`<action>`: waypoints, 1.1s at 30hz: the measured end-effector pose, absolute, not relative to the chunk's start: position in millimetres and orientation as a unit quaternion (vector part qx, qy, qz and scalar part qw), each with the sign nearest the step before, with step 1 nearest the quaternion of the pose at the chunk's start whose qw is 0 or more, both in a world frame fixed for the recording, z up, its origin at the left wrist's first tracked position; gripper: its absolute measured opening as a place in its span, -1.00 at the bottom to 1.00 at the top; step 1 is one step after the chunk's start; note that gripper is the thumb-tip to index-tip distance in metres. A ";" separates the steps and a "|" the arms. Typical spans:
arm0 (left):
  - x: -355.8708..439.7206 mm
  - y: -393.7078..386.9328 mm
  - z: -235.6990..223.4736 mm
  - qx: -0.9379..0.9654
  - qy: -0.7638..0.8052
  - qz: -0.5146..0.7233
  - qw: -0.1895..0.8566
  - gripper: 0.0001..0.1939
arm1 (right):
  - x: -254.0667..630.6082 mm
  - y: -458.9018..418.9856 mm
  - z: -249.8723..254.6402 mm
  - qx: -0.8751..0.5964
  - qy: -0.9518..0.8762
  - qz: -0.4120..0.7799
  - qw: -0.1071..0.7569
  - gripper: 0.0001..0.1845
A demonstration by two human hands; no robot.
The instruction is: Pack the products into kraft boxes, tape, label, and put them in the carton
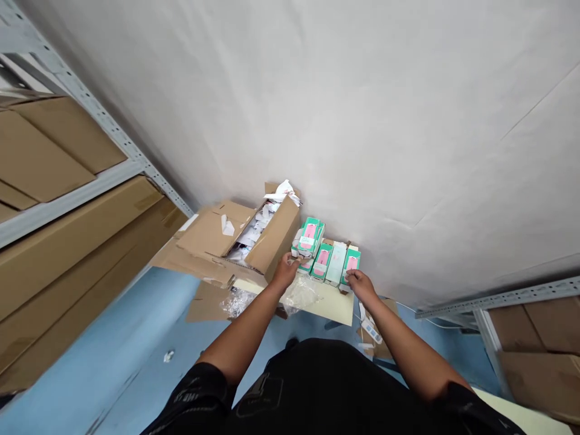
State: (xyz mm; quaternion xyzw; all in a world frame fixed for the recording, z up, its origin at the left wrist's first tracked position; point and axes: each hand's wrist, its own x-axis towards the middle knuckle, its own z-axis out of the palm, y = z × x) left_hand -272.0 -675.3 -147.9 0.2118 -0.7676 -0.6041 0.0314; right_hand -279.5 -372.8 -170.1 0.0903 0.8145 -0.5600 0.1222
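While both arms reach far forward, the left hand [286, 270] curls on the small teal-and-pink retail boxes [324, 255] stacked against the white wall [362, 121]; the right hand [357, 283] touches the rightmost box, though I can't tell if it grips. Left of them, an open brown cardboard carton [235, 241] holds white paper scraps. Boxes sit on a pale low board [335, 305] with crumpled clear plastic wrap [303, 293]. Blue floor [113, 344], grey metal shelving [81, 103] with flat cartons far left.
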 end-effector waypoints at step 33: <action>-324.9 -625.3 -101.8 0.249 -0.614 -0.745 -0.069 -0.48 | -388.0 -462.6 -130.2 0.078 0.645 -0.697 0.303 -0.57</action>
